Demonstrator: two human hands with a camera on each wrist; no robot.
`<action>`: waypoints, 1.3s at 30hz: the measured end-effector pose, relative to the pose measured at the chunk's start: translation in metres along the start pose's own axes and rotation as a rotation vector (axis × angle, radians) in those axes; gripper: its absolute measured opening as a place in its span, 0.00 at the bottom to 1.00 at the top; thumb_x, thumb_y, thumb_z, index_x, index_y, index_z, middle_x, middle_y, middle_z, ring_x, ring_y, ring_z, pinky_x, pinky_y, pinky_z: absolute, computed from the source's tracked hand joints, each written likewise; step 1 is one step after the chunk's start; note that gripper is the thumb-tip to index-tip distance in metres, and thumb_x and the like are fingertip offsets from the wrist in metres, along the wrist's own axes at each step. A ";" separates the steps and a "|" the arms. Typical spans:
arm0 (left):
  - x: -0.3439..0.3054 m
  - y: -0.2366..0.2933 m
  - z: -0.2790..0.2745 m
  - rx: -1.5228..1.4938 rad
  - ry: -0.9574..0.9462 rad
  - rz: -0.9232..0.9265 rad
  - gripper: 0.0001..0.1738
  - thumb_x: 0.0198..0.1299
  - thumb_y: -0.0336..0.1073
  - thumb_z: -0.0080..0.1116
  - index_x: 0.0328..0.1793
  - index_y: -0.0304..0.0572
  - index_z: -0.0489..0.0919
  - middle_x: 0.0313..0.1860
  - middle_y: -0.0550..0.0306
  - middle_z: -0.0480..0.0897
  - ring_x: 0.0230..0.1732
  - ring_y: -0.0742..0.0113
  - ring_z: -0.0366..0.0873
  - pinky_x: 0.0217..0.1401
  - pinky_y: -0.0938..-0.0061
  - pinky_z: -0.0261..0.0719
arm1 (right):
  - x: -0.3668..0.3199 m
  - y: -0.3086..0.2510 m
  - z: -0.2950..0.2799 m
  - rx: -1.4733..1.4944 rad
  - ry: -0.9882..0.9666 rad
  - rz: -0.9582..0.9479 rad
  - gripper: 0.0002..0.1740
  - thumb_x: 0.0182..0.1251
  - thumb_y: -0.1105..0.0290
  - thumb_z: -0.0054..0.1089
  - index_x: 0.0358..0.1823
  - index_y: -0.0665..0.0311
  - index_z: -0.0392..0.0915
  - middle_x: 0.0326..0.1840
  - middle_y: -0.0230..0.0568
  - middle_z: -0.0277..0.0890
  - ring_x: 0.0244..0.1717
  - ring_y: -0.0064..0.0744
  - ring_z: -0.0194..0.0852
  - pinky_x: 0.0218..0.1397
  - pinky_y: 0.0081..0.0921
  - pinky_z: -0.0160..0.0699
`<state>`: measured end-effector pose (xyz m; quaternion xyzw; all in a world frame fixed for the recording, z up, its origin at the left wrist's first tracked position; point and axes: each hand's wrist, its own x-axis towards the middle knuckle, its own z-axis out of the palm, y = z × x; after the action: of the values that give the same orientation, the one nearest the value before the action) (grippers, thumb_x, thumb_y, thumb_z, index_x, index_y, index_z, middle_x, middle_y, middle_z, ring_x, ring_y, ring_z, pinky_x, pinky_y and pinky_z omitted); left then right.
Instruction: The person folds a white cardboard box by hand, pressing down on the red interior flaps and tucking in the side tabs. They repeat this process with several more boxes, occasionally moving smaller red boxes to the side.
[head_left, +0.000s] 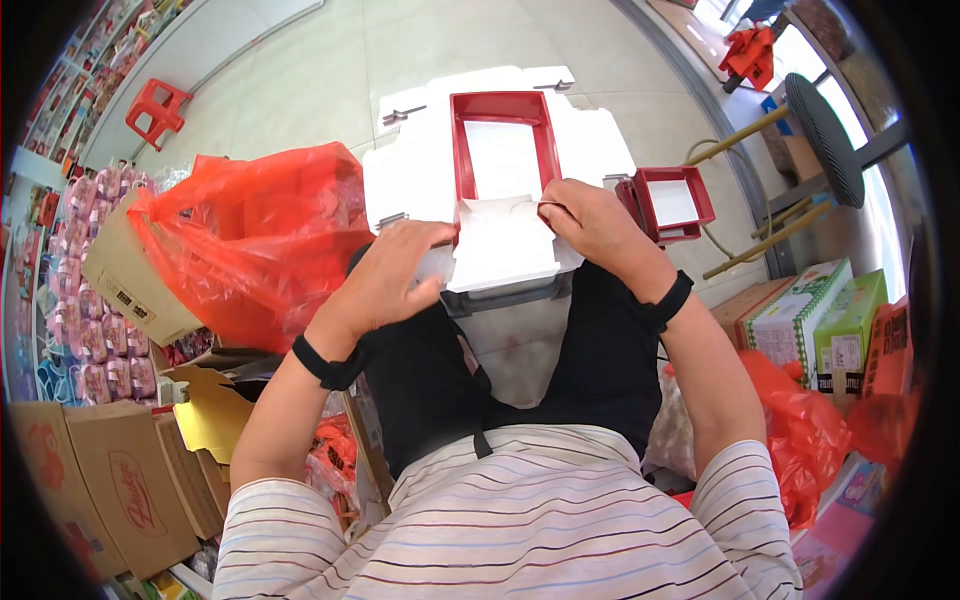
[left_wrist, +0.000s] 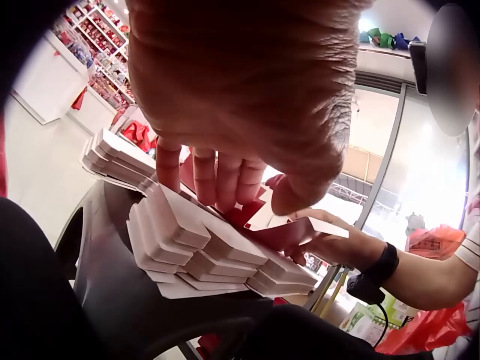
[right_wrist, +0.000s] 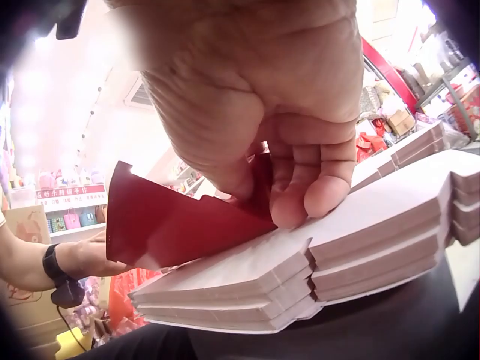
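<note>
A stack of flat box blanks (right_wrist: 300,289) lies on the person's lap. The right hand (head_left: 590,225) pinches the top blank's red flap (right_wrist: 172,225), while the left hand (head_left: 385,275) presses straight fingers on the stack. One folded red box (head_left: 672,203) sits to the right, so most of the folding seems left to do.

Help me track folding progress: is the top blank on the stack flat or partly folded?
Partly folded: the right hand pinches a flap of the top blank raised off the stack, red side showing.
</note>
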<state>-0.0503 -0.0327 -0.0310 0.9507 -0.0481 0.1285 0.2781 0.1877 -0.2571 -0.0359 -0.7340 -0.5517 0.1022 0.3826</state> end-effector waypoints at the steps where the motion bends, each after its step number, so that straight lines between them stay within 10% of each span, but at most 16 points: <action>1: 0.000 0.005 -0.002 0.022 -0.005 0.003 0.29 0.60 0.33 0.65 0.68 0.38 0.76 0.62 0.44 0.83 0.66 0.43 0.77 0.74 0.56 0.73 | 0.000 0.000 0.000 -0.007 0.006 -0.007 0.08 0.76 0.70 0.61 0.42 0.69 0.79 0.37 0.53 0.80 0.39 0.54 0.80 0.46 0.41 0.79; 17: 0.020 -0.008 0.017 0.201 0.153 0.151 0.20 0.54 0.29 0.72 0.55 0.41 0.84 0.50 0.50 0.88 0.52 0.46 0.85 0.57 0.55 0.81 | 0.001 0.027 0.017 -0.071 -0.025 -0.040 0.11 0.77 0.62 0.57 0.41 0.61 0.81 0.41 0.51 0.82 0.48 0.58 0.82 0.51 0.50 0.81; 24: 0.039 -0.004 0.013 -0.083 0.208 -0.070 0.28 0.50 0.28 0.77 0.59 0.45 0.82 0.53 0.48 0.84 0.48 0.46 0.87 0.52 0.57 0.87 | 0.003 0.023 0.008 -0.062 -0.069 0.014 0.12 0.78 0.62 0.57 0.42 0.63 0.79 0.39 0.54 0.83 0.46 0.60 0.82 0.50 0.53 0.79; 30: 0.057 -0.012 -0.012 0.153 0.173 0.155 0.43 0.46 0.30 0.82 0.73 0.60 0.83 0.65 0.48 0.79 0.63 0.46 0.81 0.67 0.54 0.80 | 0.004 0.024 0.006 -0.047 -0.054 -0.010 0.08 0.74 0.66 0.58 0.42 0.63 0.80 0.41 0.53 0.84 0.47 0.61 0.83 0.52 0.53 0.80; 39: 0.043 -0.030 0.005 0.093 0.091 0.160 0.49 0.46 0.33 0.82 0.80 0.57 0.78 0.84 0.52 0.70 0.85 0.45 0.63 0.86 0.53 0.64 | 0.002 0.003 -0.011 0.034 -0.081 0.045 0.07 0.74 0.69 0.58 0.40 0.65 0.82 0.36 0.52 0.84 0.41 0.59 0.84 0.46 0.47 0.82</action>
<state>-0.0033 -0.0110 -0.0393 0.9489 -0.1049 0.1956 0.2242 0.1969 -0.2604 -0.0296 -0.7348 -0.5484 0.1498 0.3700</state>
